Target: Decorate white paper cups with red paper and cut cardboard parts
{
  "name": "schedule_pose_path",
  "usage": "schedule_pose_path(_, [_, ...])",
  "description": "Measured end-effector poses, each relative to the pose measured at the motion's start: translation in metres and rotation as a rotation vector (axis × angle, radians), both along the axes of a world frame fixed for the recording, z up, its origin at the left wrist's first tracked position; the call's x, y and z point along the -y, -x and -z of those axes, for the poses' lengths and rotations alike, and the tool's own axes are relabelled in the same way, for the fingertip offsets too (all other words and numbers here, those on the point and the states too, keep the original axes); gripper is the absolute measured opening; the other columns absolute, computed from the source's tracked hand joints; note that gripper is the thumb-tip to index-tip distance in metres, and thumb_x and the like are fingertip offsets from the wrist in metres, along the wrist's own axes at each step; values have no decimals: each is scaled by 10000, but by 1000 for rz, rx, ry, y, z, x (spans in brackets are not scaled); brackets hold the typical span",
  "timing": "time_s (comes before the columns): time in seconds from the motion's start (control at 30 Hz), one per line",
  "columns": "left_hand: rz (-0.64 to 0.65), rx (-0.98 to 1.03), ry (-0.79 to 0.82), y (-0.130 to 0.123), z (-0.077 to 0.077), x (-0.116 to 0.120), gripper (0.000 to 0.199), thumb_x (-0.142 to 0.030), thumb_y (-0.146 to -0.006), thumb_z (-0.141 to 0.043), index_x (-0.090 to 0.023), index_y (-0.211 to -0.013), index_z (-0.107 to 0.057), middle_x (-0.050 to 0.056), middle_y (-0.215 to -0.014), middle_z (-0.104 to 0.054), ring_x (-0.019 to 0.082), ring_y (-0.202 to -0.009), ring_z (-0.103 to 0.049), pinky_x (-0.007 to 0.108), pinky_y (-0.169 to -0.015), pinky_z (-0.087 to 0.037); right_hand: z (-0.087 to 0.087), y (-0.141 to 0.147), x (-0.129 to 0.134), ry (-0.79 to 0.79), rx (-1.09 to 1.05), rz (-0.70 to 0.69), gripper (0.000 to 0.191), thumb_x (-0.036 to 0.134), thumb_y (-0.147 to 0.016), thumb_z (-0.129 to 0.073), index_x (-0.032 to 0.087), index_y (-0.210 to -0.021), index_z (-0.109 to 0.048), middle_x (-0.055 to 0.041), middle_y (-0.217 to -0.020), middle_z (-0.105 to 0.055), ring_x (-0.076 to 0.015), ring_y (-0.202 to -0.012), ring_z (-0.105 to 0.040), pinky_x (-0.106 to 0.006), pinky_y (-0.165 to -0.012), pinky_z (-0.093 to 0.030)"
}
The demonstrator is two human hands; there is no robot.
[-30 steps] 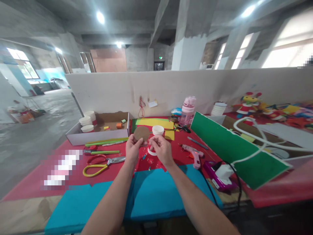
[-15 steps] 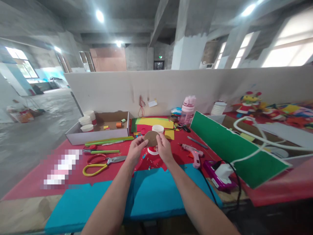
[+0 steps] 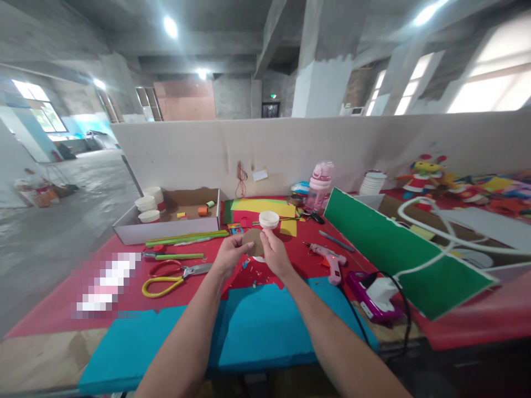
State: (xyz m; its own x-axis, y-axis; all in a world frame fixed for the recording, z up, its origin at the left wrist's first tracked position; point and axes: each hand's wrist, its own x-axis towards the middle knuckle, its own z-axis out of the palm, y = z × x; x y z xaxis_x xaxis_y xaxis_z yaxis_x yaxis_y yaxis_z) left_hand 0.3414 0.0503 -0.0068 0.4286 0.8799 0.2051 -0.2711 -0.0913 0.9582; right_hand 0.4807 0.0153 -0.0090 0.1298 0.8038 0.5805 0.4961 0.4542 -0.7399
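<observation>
Between my two hands is a round brown cardboard disc, held up above the red table covering. My left hand pinches its left edge, thumb on the near face. The right edge is gripped by my right hand. Just beyond the disc stands a white paper cup. A small white piece on the table shows partly under the disc; the rest of it is hidden. Scissors with red and yellow handles lie left of my left hand. To the right of my right hand rests a pink glue gun with a lit red light.
A shallow box with paper cups stands at the back left. On the right are a green board and a purple power strip with cords. A pink bottle stands near the partition. Blue material covers the front edge.
The disc has moved slightly down and toward me, tilting in my hands, and more of the white cup behind it shows. Both hands keep their hold.
</observation>
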Motion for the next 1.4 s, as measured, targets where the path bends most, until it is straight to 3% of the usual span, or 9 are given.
schedule_pose_path(0.5, [5, 48, 49, -3, 5, 0, 357, -331, -580, -821, -117, -845, -712, 38, -705, -669, 111, -601, -560, 221, -592, -434, 2, -2, -3, 37, -111, -93, 291, 397, -937, -349, 216, -897, -573, -29, -801, -642, -177, -718, -589, -284, -622, -471])
schedule_pose_path(0.67, [-2, 35, 44, -3, 4, 1, 370, -339, -555, -832, -110, -820, -711, 35, -685, -667, 120, -610, -574, 226, -600, -440, 5, -2, -4, 41, -123, -94, 303, 415, -933, -363, 219, -842, -574, -7, -686, -610, -166, -626, -565, -271, -540, -446])
schedule_pose_path(0.87, [-11, 59, 116, -5, 0, 4, 380, -321, -508, -851, -123, -802, -716, 26, -668, -679, 116, -592, -584, 223, -594, -449, 6, -2, -5, 70, -169, -134, 303, 452, -919, -391, 233, -795, -560, 15, -610, -548, -165, -597, -546, -280, -543, -443])
schedule_pose_path(1.13, [-12, 89, 120, -6, 1, 6, 357, -291, -524, -847, -125, -812, -717, 31, -705, -696, 121, -610, -604, 228, -606, -475, 4, -1, -3, 111, -223, -194, 305, 483, -904, -408, 234, -808, -557, 17, -611, -534, -163, -593, -538, -276, -528, -434])
schedule_pose_path(1.4, [7, 133, 121, -7, 0, 8, 344, -309, -567, -829, -124, -830, -706, 33, -735, -699, 123, -626, -616, 228, -618, -485, 5, -2, -2, 236, -319, -288, 303, 508, -899, -401, 233, -868, -523, 42, -583, -486, -121, -446, -461, -222, -355, -317])
